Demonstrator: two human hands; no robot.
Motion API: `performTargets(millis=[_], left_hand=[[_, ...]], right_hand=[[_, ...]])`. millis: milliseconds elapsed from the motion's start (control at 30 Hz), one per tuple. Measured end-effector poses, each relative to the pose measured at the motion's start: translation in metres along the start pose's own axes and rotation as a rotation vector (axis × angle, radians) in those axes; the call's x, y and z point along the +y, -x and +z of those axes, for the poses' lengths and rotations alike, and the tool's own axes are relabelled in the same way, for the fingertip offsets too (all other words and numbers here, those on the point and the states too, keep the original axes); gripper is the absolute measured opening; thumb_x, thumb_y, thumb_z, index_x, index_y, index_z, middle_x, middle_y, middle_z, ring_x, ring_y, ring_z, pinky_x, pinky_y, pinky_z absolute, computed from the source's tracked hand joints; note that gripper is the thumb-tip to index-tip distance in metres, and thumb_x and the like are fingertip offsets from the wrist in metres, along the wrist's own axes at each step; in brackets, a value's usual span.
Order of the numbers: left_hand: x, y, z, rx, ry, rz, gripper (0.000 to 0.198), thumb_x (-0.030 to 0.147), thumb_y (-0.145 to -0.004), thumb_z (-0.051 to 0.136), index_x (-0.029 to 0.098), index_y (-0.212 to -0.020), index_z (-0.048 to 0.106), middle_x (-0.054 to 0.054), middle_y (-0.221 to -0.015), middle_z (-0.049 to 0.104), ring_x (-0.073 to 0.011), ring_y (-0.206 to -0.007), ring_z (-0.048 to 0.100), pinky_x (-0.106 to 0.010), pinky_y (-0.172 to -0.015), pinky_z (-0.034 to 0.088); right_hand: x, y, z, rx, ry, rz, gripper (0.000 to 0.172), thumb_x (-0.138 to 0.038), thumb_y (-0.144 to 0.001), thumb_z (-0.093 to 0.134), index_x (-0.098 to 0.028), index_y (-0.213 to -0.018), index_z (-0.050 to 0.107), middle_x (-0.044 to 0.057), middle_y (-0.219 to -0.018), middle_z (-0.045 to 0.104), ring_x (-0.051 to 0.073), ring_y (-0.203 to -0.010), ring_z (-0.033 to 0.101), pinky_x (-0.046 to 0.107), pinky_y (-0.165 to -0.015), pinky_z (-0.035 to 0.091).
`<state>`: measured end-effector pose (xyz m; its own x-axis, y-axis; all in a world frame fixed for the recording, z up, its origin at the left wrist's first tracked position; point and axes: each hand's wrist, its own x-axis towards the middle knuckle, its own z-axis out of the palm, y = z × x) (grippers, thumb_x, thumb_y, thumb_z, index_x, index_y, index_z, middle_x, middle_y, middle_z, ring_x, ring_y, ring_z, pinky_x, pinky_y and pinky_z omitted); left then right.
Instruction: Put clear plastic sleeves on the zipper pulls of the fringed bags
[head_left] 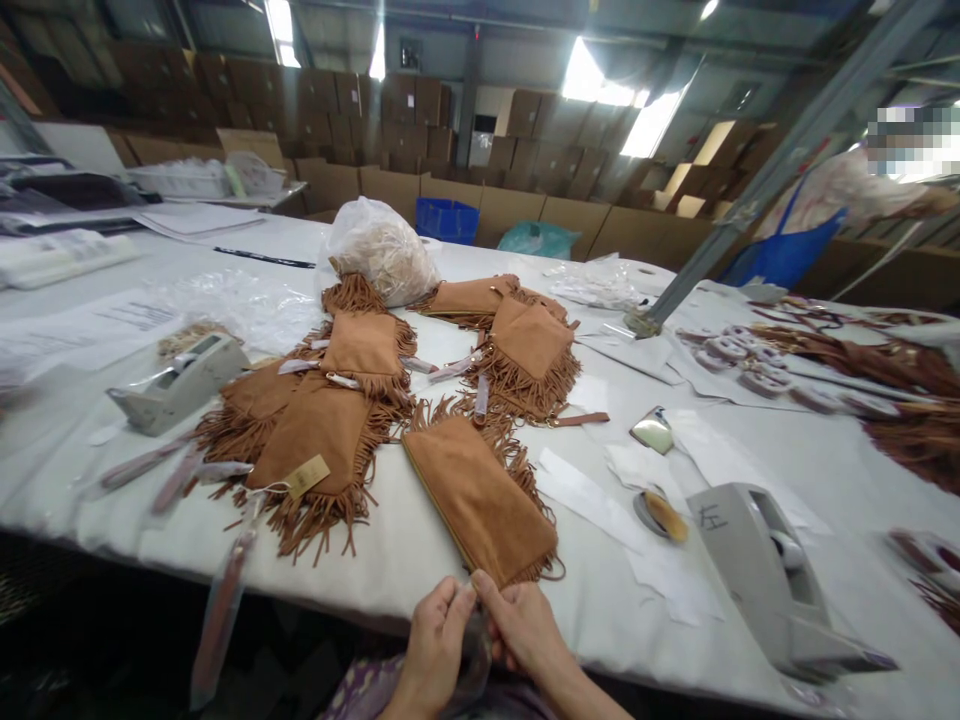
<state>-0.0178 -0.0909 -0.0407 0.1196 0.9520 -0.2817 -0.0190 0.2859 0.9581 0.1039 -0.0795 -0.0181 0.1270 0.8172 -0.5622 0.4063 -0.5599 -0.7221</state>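
Note:
A brown suede pouch [480, 495] with fringe lies tilted on the table, its zipped edge facing left. At its near corner, my left hand [439, 635] and my right hand [525, 625] meet with thumbs and fingers pinched together. Between them hangs a piece of clear plastic wrap [474, 655]; whatever is inside it is mostly hidden by the fingers. To the left is a stack of similar fringed pouches, the front pouch [311, 440] bearing a tan hang tag [307, 477]. Its plastic-wrapped strap [221, 620] dangles over the table edge.
Tape dispensers stand on the left [184, 385] and right [772, 570]. More fringed pouches [532, 340] lie beyond, near a stuffed plastic bag [382, 245]. A metal post [720, 240] rises at the right, with a tape roll [661, 515] nearer. A person [832, 200] is at the far right.

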Motion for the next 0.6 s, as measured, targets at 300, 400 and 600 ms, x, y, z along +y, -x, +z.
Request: performTargets(millis=[300, 400, 600], left_hand=[[0.013, -0.013, -0.01, -0.128, 0.687, -0.589, 0.029, 0.04, -0.081, 0.056, 0.018, -0.066, 0.044, 0.015, -0.039, 0.015, -0.0024, -0.032, 0.005, -0.015, -0.032, 0.003], [0.018, -0.014, -0.017, -0.098, 0.685, -0.679, 0.031, 0.034, -0.09, 0.041, 0.017, -0.065, 0.045, 0.014, -0.039, 0.015, -0.0022, -0.031, 0.006, -0.014, -0.032, 0.002], [0.022, -0.013, -0.015, -0.079, 0.666, -0.718, 0.032, 0.031, -0.091, 0.042, 0.017, -0.062, 0.045, 0.013, -0.039, 0.018, -0.0016, -0.029, 0.009, -0.013, -0.031, 0.002]], right_hand=[[0.022, -0.002, 0.009, 0.207, 0.244, -0.501, 0.058, -0.055, -0.088, 0.039, -0.017, -0.047, 0.056, 0.001, -0.041, 0.053, 0.011, -0.041, 0.046, 0.023, -0.043, 0.027], [0.023, -0.001, -0.008, 0.277, 0.472, -0.652, 0.048, -0.043, -0.09, 0.045, -0.017, -0.051, 0.057, 0.001, -0.046, 0.054, 0.011, -0.043, 0.047, 0.024, -0.047, 0.026], [0.0, -0.009, -0.02, 0.353, 0.778, -1.053, 0.017, -0.027, -0.083, 0.056, -0.019, -0.097, 0.063, 0.006, -0.079, 0.061, 0.018, -0.069, 0.054, 0.027, -0.061, 0.036]])
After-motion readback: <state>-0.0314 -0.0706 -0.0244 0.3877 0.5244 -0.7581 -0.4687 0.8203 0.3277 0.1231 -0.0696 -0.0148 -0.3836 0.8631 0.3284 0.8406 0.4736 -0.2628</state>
